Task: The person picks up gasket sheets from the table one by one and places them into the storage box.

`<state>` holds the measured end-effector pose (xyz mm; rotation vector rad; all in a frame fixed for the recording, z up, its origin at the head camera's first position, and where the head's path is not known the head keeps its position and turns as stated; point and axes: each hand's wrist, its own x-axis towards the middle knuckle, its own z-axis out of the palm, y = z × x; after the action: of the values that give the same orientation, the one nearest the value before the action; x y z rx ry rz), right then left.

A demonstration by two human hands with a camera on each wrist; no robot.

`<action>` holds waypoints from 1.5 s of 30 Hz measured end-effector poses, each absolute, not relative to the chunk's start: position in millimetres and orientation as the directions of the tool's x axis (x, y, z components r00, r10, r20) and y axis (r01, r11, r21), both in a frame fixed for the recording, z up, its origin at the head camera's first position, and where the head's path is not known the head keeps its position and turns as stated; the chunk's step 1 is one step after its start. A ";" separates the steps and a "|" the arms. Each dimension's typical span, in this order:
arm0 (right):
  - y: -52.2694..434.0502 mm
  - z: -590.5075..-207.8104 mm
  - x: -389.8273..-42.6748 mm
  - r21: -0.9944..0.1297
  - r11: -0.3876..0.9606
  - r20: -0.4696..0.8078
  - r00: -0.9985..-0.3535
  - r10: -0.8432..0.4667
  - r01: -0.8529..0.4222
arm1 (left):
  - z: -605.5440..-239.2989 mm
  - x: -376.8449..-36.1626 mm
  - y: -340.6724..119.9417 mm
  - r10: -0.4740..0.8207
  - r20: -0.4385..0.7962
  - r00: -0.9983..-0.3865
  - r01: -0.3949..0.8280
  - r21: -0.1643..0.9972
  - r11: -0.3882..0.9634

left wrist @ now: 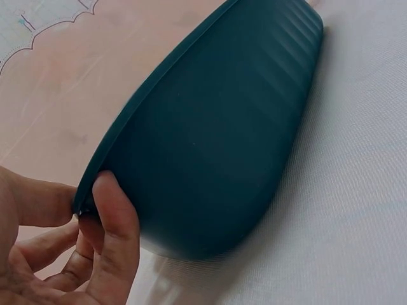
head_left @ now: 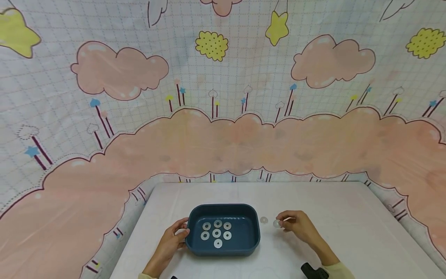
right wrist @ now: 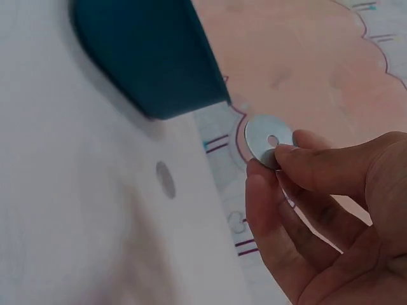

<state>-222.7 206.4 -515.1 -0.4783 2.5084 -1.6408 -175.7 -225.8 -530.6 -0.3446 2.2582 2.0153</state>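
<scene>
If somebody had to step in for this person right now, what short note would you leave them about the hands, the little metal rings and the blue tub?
Left hand: grips the left rim of the blue tub, which stands on the white table.
Right hand: pinches one washer at its fingertips, lifted off the table to the right of the tub.
Done: seven washers lie flat inside the tub.
Left: the held washer, plus one more loose washer lying on the table between the tub and the right hand.
</scene>
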 end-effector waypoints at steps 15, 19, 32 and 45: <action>175.8 -494.0 -229.2 -0.964 0.238 0.045 -0.956 -0.289 -0.117 | -530.5 -174.4 -225.2 -0.102 -0.204 -0.974 -0.213 0.973 0.086; 164.2 -485.5 -229.2 -0.973 0.207 0.038 -0.952 -0.304 -0.105 | -530.8 -174.4 -225.4 -0.098 -0.204 -0.974 -0.212 0.973 0.089; 123.2 -480.8 -232.3 -0.980 0.187 0.009 -0.952 -0.308 -0.070 | -530.6 -175.1 -225.5 -0.106 -0.215 -0.971 -0.225 0.970 0.095; 77.0 -489.8 -236.4 -0.988 0.143 -0.007 -0.911 -0.411 -0.056 | -532.1 -176.1 -225.7 -0.110 -0.218 -0.970 -0.228 0.970 0.088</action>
<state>-236.4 77.0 -489.8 -0.4549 2.1466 -1.8365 -176.1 -225.7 -532.1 -0.3508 2.2494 2.0333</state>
